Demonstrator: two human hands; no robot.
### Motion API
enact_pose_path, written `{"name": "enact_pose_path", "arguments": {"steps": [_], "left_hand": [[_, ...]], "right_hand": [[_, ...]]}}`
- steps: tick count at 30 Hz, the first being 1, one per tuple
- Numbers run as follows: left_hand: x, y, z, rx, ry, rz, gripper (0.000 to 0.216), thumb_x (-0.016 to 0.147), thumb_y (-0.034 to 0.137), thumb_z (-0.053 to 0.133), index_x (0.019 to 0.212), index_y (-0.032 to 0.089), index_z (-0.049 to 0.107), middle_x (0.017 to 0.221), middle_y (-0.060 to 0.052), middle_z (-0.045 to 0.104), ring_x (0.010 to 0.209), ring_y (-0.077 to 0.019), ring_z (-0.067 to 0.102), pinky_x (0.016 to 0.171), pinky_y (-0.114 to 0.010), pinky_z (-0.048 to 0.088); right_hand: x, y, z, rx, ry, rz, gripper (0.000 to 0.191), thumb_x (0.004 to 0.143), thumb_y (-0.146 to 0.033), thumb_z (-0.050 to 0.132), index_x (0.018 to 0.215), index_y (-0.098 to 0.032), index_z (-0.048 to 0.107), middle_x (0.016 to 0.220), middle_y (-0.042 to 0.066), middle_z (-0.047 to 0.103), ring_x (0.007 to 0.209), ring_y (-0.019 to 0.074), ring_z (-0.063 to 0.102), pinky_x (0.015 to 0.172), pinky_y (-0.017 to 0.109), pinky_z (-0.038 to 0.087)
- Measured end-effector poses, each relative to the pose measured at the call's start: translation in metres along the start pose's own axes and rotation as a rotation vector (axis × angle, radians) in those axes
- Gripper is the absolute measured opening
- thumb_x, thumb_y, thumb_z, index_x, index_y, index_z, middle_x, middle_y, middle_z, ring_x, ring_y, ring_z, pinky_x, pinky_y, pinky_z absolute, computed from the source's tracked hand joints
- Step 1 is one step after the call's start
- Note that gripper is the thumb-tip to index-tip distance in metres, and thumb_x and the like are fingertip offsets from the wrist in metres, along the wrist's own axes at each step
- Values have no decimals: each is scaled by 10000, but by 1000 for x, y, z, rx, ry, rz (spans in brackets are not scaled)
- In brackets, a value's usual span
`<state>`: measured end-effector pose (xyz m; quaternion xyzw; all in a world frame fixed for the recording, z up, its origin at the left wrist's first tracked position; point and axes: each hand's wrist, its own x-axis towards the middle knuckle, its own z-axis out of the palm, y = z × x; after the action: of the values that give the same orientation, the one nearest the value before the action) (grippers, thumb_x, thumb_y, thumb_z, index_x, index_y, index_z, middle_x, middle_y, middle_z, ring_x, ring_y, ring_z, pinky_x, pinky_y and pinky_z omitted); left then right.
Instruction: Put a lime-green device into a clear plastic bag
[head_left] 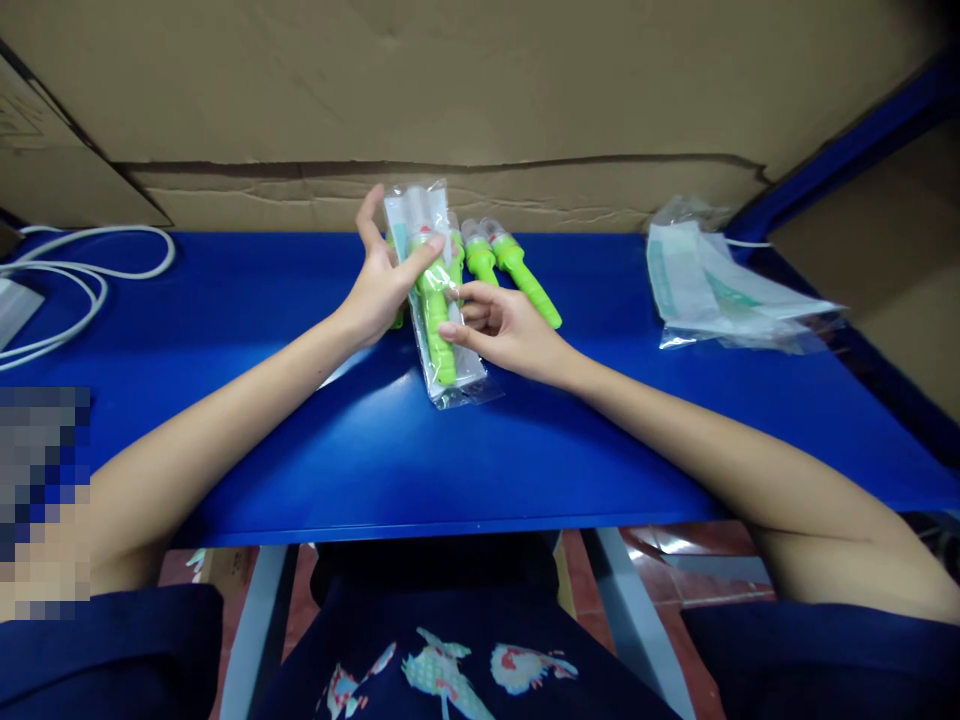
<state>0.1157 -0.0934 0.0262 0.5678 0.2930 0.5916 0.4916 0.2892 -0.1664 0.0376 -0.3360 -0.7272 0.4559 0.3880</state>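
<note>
A clear plastic bag [455, 385] holds a lime-green handled toy [437, 318] with a clear domed top and a bit of red inside, plus a white printed card behind it. My left hand [382, 280] grips the bag's upper part, thumb across the front and index finger raised. Lower on the right side, my right hand [504, 325] pinches the bag between thumb and fingers. Just behind my right hand lie two loose green toys [529, 278] of the same kind. More green shows behind the bag, mostly hidden.
On the blue table [360, 440], flat plastic bags with printed cards [697, 280] lie in a pile at the right. A white cable [97, 265] is coiled at the left. Brown cardboard [420, 90] walls off the back, and a blue frame bar [840, 150] slants up on the right.
</note>
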Motion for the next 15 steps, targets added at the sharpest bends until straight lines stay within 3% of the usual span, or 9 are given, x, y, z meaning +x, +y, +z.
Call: {"name": "enact_pose_path", "arguments": {"steps": [3,5,9,12,15], "left_hand": [[2,13,-1,22,7,-99,718,927,350,744,1414,344,215,1264,-60,666,1312,-338,646,1047,-628,528],[7,28,-6,66,47,-145,606,948,265,703,1350,341,256,1179,-24,700,1234,-289,696,1037,-565,567],[26,55,-34,198,39,-188,345,949,153,611,1195,311,428,965,35,713,986,-225,743,982,-509,606],[36,56,-58,282,132,-212,303,886,134,660,1128,280,551,974,25,708,788,-210,720,927,-550,611],[40,46,-72,304,223,-268,287,878,143,662,1114,255,545,910,23,705,824,-210,712,902,-524,623]], "right_hand": [[1,1,-2,-24,70,-12,541,798,-616,786,1089,-201,597,681,-46,565,587,98,551,538,243,469],[2,-1,-5,-16,94,-19,544,843,-634,736,1153,-205,610,810,-2,669,647,112,624,562,246,510],[4,-3,-14,-13,156,-39,505,926,-633,643,1170,-192,612,923,38,733,649,100,659,548,227,524],[6,-1,-21,-41,233,-61,409,940,-572,655,1118,-206,627,909,31,737,635,101,656,550,235,528],[9,3,-26,-52,282,-73,277,947,-451,664,1076,-209,630,897,27,736,620,99,648,543,236,519]]}}
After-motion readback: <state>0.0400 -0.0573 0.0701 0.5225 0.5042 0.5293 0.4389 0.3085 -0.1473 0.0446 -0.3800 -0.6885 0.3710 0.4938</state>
